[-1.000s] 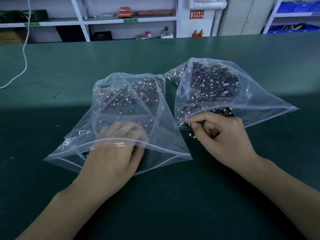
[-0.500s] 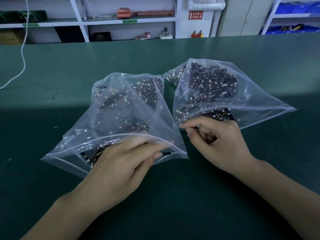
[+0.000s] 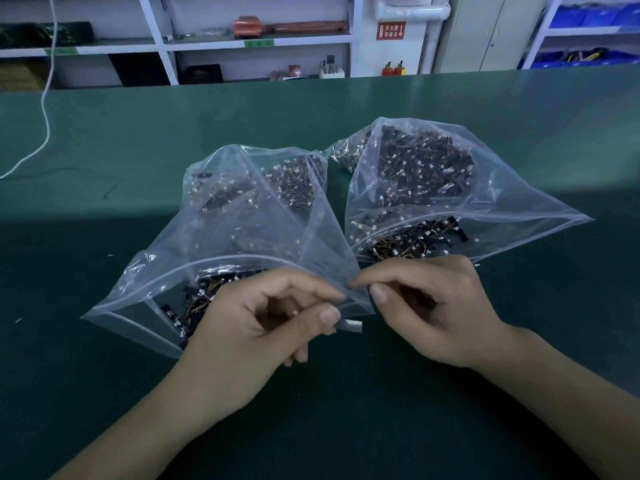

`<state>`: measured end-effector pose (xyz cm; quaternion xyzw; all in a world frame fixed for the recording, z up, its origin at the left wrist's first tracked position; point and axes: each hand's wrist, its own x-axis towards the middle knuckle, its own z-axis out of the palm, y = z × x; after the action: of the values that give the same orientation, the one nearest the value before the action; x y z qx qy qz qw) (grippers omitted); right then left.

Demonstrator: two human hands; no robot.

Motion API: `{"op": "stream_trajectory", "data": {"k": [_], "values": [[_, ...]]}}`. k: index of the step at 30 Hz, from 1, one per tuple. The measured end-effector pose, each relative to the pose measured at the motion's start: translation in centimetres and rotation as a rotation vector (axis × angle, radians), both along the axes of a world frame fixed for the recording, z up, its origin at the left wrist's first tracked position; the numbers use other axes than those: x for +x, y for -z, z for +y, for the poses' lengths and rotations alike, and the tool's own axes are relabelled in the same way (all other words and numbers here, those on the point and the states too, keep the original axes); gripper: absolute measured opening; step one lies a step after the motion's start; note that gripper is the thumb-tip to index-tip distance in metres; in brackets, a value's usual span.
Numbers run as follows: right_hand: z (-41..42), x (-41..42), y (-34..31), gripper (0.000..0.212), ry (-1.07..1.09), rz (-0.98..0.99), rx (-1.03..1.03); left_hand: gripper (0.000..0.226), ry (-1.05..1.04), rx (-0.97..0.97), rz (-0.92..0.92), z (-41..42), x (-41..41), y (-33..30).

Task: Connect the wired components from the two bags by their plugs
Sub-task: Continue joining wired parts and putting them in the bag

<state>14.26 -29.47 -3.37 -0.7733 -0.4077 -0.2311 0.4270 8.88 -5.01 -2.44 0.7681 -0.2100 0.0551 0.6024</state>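
Two clear zip bags lie open toward me on the green table [image 3: 346,410]. The left bag [image 3: 221,237] and the right bag [image 3: 512,206] each hold several small dark wired components with white plugs [image 3: 426,164]. In front of the left bag's mouth, my left hand [image 3: 256,327] pinches one wired component [image 3: 350,326]; its grey end sticks out past the thumb and a white plug shows by the fingers. My right hand [image 3: 429,306] is close beside it, thumb and forefinger pinched on something small and blurred, seemingly a wired component from the right bag.
A white cable [image 3: 41,109] hangs down and runs over the table's far left. Behind the table's far edge stand white shelves [image 3: 256,43] with boxes, and blue bins [image 3: 585,32] at the right. Tiny white scraps [image 3: 110,255] dot the mat.
My left hand came out of the left bag with a component. My right hand left the right bag's mouth and moved left, so both hands now meet in front of the bags.
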Motion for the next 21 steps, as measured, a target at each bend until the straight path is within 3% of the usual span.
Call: {"op": "stream_trajectory", "data": {"k": [3, 7, 13, 21], "values": [[0.6, -1.1, -0.4, 0.039, -0.133, 0.038, 0.027, 0.006, -0.091, -0.052, -0.095, -0.6, -0.2, 0.0], [1.3, -1.4, -0.1, 0.02, -0.038, -0.05, 0.004, 0.01, -0.189, 0.012, -0.32, -0.8, -0.4, 0.0], [1.3, -1.3, 0.2, 0.008, -0.015, -0.05, 0.033, 0.014, -0.176, 0.011, -0.344, -0.7, -0.2, 0.1], [1.3, -1.2, -0.2, 0.012, 0.021, -0.067, 0.111, 0.011, -0.241, 0.118, -0.391, -0.4, 0.2, 0.2]]}}
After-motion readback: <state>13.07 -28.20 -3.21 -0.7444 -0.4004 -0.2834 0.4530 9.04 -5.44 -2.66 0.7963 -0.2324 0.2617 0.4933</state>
